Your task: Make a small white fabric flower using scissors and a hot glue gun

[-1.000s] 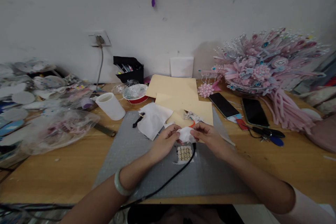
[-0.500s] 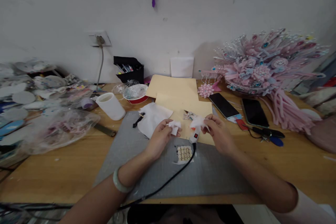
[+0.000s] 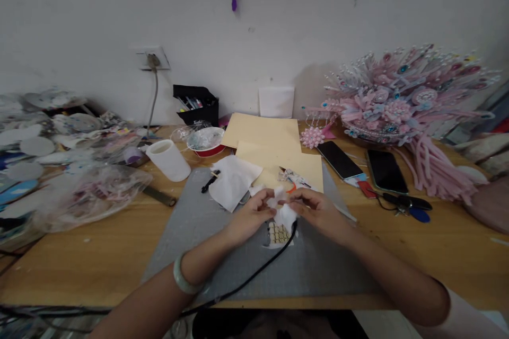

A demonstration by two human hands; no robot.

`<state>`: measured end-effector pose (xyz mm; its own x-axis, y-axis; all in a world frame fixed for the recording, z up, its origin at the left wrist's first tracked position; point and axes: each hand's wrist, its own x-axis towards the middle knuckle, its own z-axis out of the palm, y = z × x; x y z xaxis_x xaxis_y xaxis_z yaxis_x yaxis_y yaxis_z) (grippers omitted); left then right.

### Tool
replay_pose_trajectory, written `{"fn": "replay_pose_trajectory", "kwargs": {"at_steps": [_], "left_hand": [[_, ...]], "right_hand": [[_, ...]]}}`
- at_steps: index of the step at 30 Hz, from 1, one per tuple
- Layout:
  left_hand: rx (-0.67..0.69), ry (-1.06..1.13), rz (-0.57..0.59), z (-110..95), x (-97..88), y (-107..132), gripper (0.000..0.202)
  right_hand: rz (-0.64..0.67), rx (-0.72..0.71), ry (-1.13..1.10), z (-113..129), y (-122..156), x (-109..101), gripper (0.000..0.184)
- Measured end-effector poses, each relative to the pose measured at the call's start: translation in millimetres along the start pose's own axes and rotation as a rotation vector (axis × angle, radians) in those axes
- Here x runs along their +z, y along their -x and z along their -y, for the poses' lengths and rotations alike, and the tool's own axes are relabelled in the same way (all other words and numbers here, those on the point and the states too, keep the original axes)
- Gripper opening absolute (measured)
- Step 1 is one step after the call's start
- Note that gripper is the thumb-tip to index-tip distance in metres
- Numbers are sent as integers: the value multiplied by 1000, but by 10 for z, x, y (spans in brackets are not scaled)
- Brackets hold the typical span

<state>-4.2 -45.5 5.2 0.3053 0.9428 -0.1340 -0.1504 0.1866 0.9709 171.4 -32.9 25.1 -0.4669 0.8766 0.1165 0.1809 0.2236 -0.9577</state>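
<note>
My left hand (image 3: 256, 214) pinches one edge of a crumpled white tissue-like piece (image 3: 285, 216). My right hand (image 3: 314, 212) is closed on its other side, with the fingertips of both hands close together. Behind them lies a glue gun, mostly hidden; its orange part (image 3: 292, 187) and black cord (image 3: 294, 229) show. Just below the hands a small patterned block of round cream pieces (image 3: 278, 234) rests on the grey cutting mat (image 3: 238, 275). A larger white sheet (image 3: 233, 180) lies left of my left hand.
Yellow card sheets (image 3: 264, 131) lie at the back. On the left stand a white cylinder (image 3: 168, 161), a red-rimmed bowl (image 3: 205, 141) and a plastic bag (image 3: 91, 196). To the right are two phones (image 3: 340, 160), scissors (image 3: 405, 201) and a pink beaded headdress (image 3: 397, 95).
My hands have come together, my right hand moving left and slightly down. The white pieces held apart before now meet between my fingers and cover the glue gun's body.
</note>
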Motion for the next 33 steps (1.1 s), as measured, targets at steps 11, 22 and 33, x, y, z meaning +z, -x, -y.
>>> {"fn": "replay_pose_trajectory", "kwargs": {"at_steps": [11,22,33], "left_hand": [[-109,91,251,-14,67,32,33],[-34,-36,272,44,27,34,66],[-63,99,49,14,16,-14,24]], "right_hand": [[-174,162,-201,-200,-49,100,25],[-76,176,-55,-150,-44,77,28],[-133,149,-58,-138,-46,45,27]]}}
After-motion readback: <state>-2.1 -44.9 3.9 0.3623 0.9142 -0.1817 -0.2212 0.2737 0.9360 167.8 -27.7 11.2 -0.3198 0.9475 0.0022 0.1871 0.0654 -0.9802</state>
